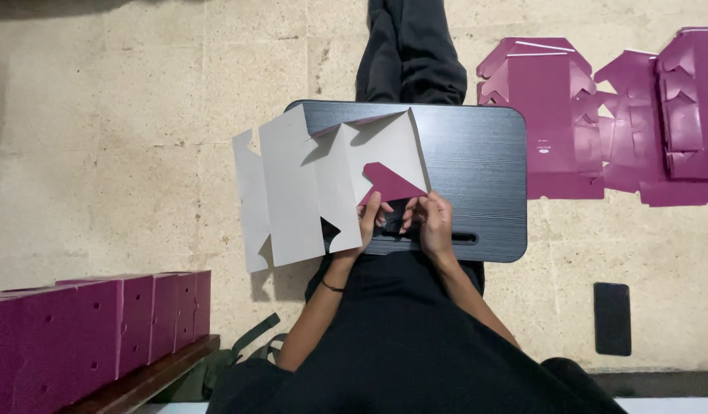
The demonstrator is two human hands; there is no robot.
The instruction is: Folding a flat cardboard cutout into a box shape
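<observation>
Over on the far left there's a row of finished magenta boxes lined up on a wooden bench, with a green bag strap poking out just beside it on the floor. Moving in, the person sits on the stone floor with a small black table across their lap. On it lies an unfolded cardboard box blank, grey side up, its left part hanging off the table edge, one magenta flap folded over at the near right corner. The left hand pinches the lower edge of the blank, fingers closed on the card just under that flap (thin dark band on that wrist). The right hand sits just beside it, fingers curled narrow at the same flap corner; I can't tell whether they actually grip it. Further right, a pile of flat magenta blanks is spread on the floor, and near the person's right side lies a dark phone.
</observation>
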